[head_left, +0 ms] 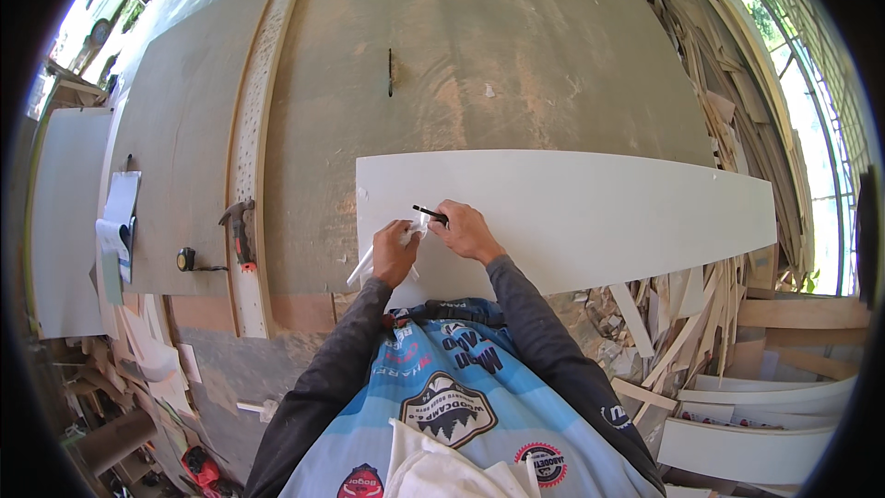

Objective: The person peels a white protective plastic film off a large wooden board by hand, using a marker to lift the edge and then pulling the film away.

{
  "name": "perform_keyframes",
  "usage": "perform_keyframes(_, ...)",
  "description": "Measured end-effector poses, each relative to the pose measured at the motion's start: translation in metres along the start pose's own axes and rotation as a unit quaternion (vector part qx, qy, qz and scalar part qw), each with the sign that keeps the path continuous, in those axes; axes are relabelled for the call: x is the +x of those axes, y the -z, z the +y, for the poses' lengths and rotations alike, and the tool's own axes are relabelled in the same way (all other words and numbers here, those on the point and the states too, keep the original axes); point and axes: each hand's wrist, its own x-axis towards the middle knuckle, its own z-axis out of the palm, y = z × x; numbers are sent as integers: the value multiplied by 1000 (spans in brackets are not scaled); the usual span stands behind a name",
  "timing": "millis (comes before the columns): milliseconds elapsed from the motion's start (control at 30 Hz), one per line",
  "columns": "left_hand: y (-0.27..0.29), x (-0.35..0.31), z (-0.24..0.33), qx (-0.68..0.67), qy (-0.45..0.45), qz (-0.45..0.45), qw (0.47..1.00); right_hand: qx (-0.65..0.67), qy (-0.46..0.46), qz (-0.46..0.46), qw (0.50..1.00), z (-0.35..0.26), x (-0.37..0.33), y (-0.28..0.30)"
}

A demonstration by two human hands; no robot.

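Note:
A long white board (590,212) lies on the worktable in front of me, its right end tapering. Over the board's left part, my left hand (395,254) is closed around thin white strips (361,269), which stick out below the fingers. Just beside it, my right hand (468,235) grips a slim black tool (428,213), pen-like in shape; its exact kind is too small to tell. The tool's end points left, above a pale piece between the two hands. My fingers partly hide that piece.
A claw hammer (241,235) rests on a long wooden strip (263,74) at left. Near it are a tape measure (187,260) and papers (118,221). A thin dark object (390,74) lies farther back. Wood offcuts (737,83) pile up along the right.

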Motion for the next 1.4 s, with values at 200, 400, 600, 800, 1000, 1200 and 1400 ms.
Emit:
perform_keyframes(200, -13, 9, 4, 81, 22, -10, 996, 35, 40, -9, 999, -17, 16, -4)
perform_keyframes(400, -23, 13, -2, 130, 11, -14, 991, 15, 29, 55, 998, -2, 17, 2)
perform_keyframes(600, -15, 17, -10, 139, 37, 30, 989, -4, -14, 106, 994, 29, 1, 11)
perform_keyframes(800, 22, 20, -46, 97, 74, 98, 988, -81, -115, 35, 989, 20, -40, 20)
perform_keyframes(1000, 80, 19, -62, -49, 175, 145, 973, -58, -101, 101, 988, 19, -63, -5)
perform_keyframes(1200, 139, 14, -77, -136, 173, 294, 930, -110, -77, 85, 987, 25, -56, -18)
perform_keyframes(1400, 154, 2, -69, -270, 126, 329, 896, 90, -47, 131, 986, -9, -22, -23)
